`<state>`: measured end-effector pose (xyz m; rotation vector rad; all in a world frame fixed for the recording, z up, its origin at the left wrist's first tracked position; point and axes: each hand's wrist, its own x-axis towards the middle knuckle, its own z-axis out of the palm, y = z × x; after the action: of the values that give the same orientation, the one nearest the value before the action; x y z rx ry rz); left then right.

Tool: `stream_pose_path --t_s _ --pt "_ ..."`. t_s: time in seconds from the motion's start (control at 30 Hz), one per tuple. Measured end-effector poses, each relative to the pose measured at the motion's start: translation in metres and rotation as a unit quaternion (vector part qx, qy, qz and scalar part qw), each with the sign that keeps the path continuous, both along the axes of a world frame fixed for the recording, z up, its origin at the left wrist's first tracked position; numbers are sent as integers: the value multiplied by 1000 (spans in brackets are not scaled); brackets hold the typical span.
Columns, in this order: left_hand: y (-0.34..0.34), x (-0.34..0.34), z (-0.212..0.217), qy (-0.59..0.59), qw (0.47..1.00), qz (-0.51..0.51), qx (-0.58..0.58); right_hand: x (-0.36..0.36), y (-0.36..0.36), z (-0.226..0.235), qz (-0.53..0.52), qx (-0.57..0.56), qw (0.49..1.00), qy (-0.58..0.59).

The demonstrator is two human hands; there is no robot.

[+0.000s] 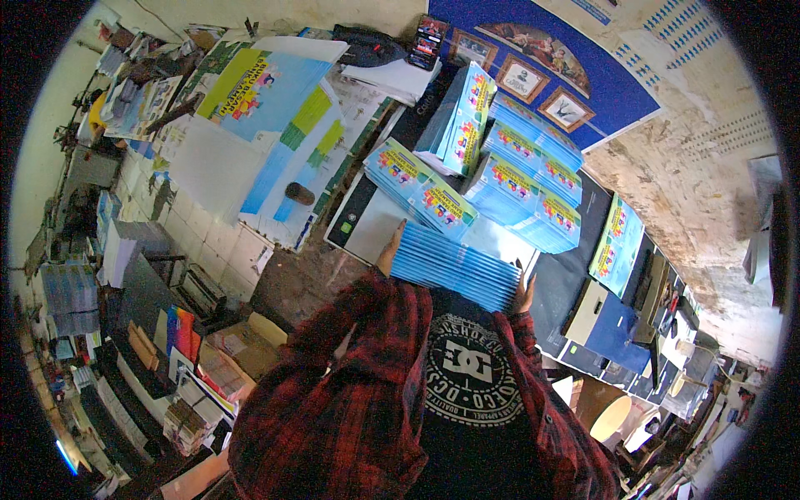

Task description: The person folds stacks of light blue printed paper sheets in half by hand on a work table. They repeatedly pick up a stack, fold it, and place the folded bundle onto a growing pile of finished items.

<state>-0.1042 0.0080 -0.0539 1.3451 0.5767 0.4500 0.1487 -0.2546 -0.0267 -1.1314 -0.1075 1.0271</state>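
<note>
A stack of thin blue booklets lies between my two hands, close to my chest, with the many edges showing as stripes. My left hand grips its left end, and my right hand closes on its right end. Just beyond the stack, a row of booklets with colourful covers rests on the white work surface. Farther right stand taller piles of the same booklets. Another pile leans at the back. Most of each palm is hidden by my sleeves and the stack.
On the left, a table carries large printed sheets and a dark cylindrical object. To the right lie one more booklet pile and a blue panel. A cardboard box stands low at left. Behind the piles rises a stained wall.
</note>
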Motion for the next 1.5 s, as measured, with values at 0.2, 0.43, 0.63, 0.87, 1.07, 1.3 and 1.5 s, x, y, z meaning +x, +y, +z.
stream_pose_path --t_s 0.2,0.43,0.63,0.87,1.07,1.3,1.5 --pt "-8 2 -67 -185 961 19 -204 -4 -20 -2 8 66 995 77" --pt "-7 -9 -12 46 973 -12 225 2 -23 -39 -34 -52 997 -43" --pt "25 -18 99 233 855 -245 393 25 -17 13 151 -189 898 -368" --pt "12 9 83 320 708 -275 566 6 18 118 487 -302 510 -641" --pt "18 19 87 302 695 -263 597 -9 35 90 419 -318 519 -674" --pt "24 15 68 312 675 -198 639 -40 67 54 357 -355 466 -728" --pt "31 13 60 313 693 -223 611 -48 99 46 383 -275 500 -727"
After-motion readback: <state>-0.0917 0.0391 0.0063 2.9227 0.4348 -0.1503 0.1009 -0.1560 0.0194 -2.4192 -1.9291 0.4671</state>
